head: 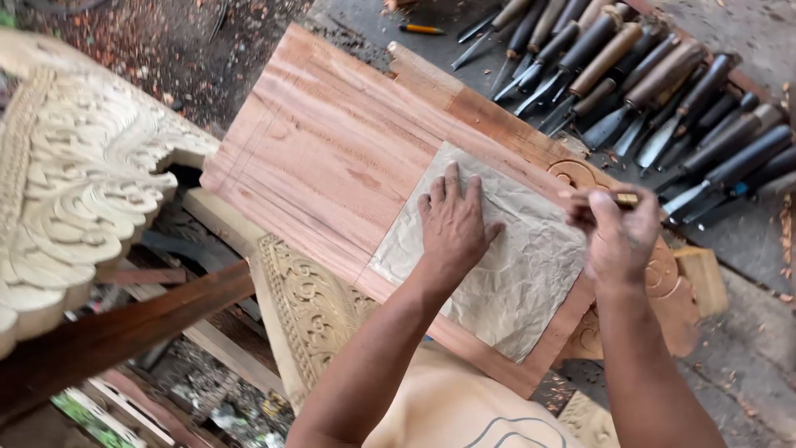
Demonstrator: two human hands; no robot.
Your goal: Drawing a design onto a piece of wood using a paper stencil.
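Note:
My left hand [452, 222] lies flat, fingers spread, on a crumpled sheet of tan paper [514, 274]. The paper rests on a reddish wooden board [332, 149] with pencil lines near its left end. My right hand [618, 236] is at the paper's upper right edge, closed around a thin pencil [622, 198] with a yellow end, its tip toward the paper's edge. A carved round ornament [576, 172] shows on the wood just beyond the pencil.
Several chisels with dark and brown handles [647, 83] lie in rows at the top right. A pale carved panel [75, 174] fills the left. Another carved piece [311, 307] sits under the board. A small wood block [703, 278] lies at the right, with chips on the ground.

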